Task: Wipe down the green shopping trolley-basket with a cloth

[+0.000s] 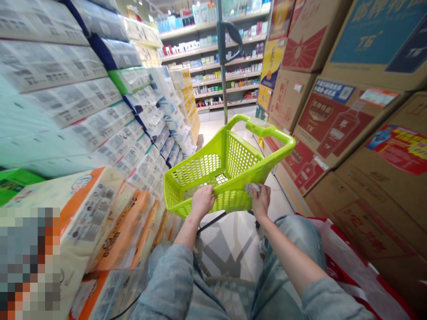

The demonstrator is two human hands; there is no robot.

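Observation:
In front of my knees stands a lime-green shopping cart (233, 200), its perforated plastic basket holding nothing that I can see. My left hand (203, 200) grips the basket's near rim, fingers curled over the edge. On the outside of the near wall, my right hand (260, 198) presses a crumpled greyish-white cloth (252, 189) against the plastic. The cart's handle (276, 138) rises at the far right, and a grey pole with a dark loop grip (230, 42) stands up behind it.
Stacked tissue packs (110, 115) line the left side, with orange-and-white packs (110, 226) close to my left arm. Cardboard cartons (336, 120) wall the right. A red-and-white bag (353, 262) lies beside my right leg. Stocked shelves (213, 62) stand at the back.

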